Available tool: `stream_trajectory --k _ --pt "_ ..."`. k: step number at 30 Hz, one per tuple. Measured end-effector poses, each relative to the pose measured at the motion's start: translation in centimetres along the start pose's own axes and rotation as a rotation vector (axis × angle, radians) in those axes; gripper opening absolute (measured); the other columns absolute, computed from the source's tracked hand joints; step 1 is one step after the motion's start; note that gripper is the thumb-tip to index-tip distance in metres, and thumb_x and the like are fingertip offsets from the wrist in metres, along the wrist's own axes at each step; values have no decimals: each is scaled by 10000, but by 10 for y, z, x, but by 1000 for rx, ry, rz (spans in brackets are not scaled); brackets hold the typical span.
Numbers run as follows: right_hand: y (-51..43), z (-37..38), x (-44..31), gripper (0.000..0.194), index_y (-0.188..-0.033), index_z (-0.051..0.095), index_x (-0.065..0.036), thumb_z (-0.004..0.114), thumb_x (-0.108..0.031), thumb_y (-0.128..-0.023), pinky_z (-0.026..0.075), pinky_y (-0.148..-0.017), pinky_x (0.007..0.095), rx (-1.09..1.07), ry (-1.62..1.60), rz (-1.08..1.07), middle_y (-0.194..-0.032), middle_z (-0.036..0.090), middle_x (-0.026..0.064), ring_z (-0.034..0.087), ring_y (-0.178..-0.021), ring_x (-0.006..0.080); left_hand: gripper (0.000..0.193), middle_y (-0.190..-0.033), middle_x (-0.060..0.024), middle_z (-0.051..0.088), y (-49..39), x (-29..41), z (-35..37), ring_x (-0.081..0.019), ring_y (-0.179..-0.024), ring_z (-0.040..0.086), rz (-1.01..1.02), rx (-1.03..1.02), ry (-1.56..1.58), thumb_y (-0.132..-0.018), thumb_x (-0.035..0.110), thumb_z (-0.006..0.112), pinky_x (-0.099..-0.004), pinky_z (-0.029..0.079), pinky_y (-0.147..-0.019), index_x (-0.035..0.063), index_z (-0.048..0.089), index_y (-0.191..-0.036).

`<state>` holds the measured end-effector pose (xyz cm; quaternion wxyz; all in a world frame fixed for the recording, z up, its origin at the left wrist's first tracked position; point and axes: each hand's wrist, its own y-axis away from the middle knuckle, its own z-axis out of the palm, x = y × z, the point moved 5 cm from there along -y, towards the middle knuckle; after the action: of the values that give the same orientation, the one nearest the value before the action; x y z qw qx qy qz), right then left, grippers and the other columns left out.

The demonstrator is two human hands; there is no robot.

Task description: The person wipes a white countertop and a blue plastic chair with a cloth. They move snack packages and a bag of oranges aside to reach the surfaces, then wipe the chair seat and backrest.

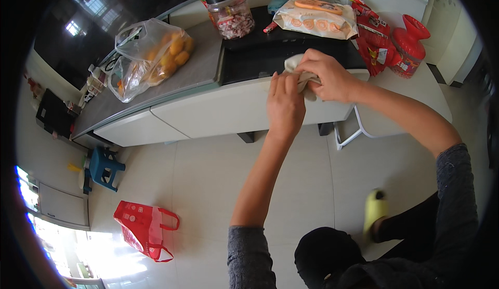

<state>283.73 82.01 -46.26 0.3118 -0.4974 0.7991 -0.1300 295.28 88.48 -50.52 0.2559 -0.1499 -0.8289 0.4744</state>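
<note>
A crumpled, pale cloth [294, 61] is bunched between my two hands over the front edge of a low TV cabinet [210, 111]. My right hand [333, 76] pinches the cloth from the right, and part of it pokes up above the fingers. From the left, my left hand [287, 104] holds the same bundle, its fingers partly hiding it. Just behind my hands lies the cabinet's black top section [249, 61]. A pack of wipes [315, 26] with an orange lid rests further back on that section.
On the cabinet stand a candy jar [236, 22] and plastic bags of orange fruit [169, 57]. Red snack packets [372, 36] and a red-topped jar [409, 49] sit on a white folding table [417, 106]. A red bag [142, 226] and a blue stool [105, 166] are on the floor.
</note>
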Motion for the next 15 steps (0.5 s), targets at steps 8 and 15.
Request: stream_trajectory --k 8,15 --pt "-83 16 -55 274 -1002 664 -16 740 -58 -742 499 -831 389 289 -59 -383 -976 589 129 580 -988 300 411 -1061 -137 659 -32 -33 -88 -379 -1008 613 -78 245 -301 -751 -111 559 -488 465 -990 49 626 -1124" --pt "-170 120 -76 205 -951 709 -25 652 -152 -801 475 -901 429 61 122 -118 -1048 633 140 548 -1064 324 145 -808 -194 661 -39 -135 -131 -428 -774 634 -369 -54 -601 -848 77 592 -482 499 -669 45 610 -988"
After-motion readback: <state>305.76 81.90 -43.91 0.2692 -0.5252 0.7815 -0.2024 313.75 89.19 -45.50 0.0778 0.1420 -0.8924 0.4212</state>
